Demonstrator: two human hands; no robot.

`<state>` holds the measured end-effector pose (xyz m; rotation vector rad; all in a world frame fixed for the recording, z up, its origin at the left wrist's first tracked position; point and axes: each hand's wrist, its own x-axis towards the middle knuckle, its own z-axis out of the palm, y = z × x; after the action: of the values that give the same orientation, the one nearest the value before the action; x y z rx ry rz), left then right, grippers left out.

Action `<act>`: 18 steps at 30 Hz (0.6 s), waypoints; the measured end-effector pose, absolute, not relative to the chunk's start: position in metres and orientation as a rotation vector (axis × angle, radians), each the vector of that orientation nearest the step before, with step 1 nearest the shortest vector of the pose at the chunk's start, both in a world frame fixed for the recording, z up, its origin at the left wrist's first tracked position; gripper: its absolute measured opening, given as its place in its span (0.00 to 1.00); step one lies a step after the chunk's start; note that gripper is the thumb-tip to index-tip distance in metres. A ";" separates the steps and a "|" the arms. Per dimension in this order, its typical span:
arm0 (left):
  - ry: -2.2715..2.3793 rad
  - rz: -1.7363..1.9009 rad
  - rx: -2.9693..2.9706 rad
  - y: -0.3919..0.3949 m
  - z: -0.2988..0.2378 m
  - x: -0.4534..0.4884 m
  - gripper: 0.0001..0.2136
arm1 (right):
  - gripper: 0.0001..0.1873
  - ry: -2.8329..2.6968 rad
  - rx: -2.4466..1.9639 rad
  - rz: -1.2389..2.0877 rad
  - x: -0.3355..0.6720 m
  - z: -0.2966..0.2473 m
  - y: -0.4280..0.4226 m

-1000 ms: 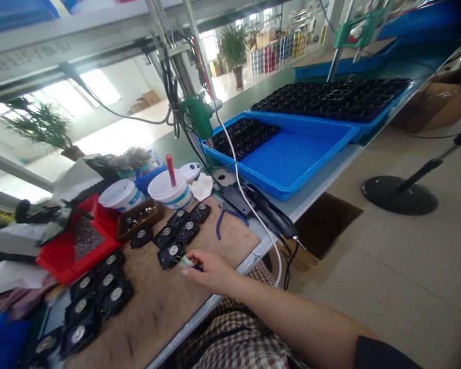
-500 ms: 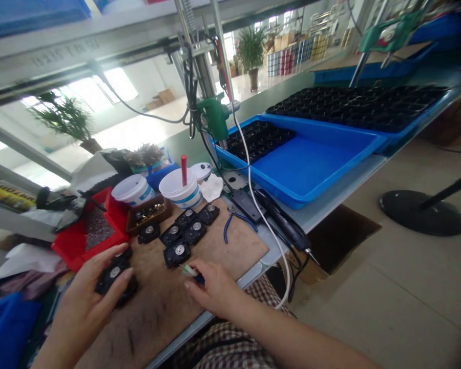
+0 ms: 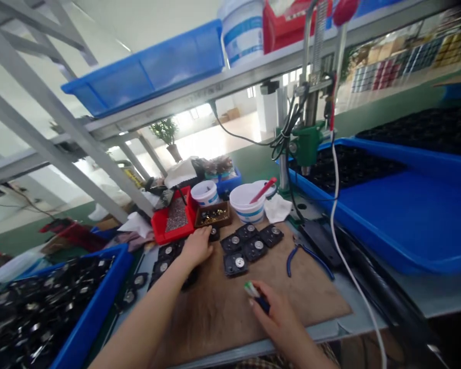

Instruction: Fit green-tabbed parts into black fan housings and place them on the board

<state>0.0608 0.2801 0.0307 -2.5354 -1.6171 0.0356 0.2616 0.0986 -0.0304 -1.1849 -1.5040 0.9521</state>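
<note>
1. The right hand [image 3: 277, 323] pinches a slim dark blue tool with a green-and-white end [image 3: 255, 296] between thumb and fingers, just above the bare board, with the end pointing up and to the left.
2. The left hand [image 3: 197, 247] is palm down at the far side of the board, its fingers just beside a square black plastic part with a silver centre [image 3: 214, 233]. Whether it grips anything cannot be told.
3. Five matching black parts [image 3: 247, 245] lie close together in a loose cluster, right of the left hand and beyond the right hand. More black parts [image 3: 165, 259] sit left of the left hand, near the forearm.
4. All of these rest on a scuffed brown fibre board [image 3: 223, 312]. Blue-handled pliers [image 3: 307, 261] lie open near its right edge.
5. Past the board stand a white cup with a red stick [image 3: 242, 205], a white tub [image 3: 205, 193], a shallow brown tray of brass bits [image 3: 213, 215] and a red tray of grey granules [image 3: 174, 218].
6. Left of the bench, a blue crate [image 3: 96, 292] holds a heap of black parts. To the right lies a wide blue plastic tray [image 3: 411, 215].
</note>
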 end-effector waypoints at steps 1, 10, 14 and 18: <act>-1.624 0.036 -2.532 0.282 0.031 0.061 0.18 | 0.15 -1.504 -1.185 0.962 0.262 -0.030 0.098; -1.819 0.039 -2.505 0.290 0.040 0.064 0.15 | 0.14 -1.451 -1.172 1.051 0.261 -0.026 0.095; -1.800 -0.142 -2.607 0.255 0.062 0.063 0.17 | 0.16 -1.371 -1.146 1.136 0.266 -0.030 0.101; -1.755 -0.321 -2.798 0.172 0.083 0.053 0.24 | 0.25 -1.236 -1.142 1.355 0.268 -0.029 0.096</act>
<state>0.0528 0.1725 0.0830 -2.7978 -1.7550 -0.3212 0.2683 0.0964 -0.0292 -1.1417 -1.2357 1.3549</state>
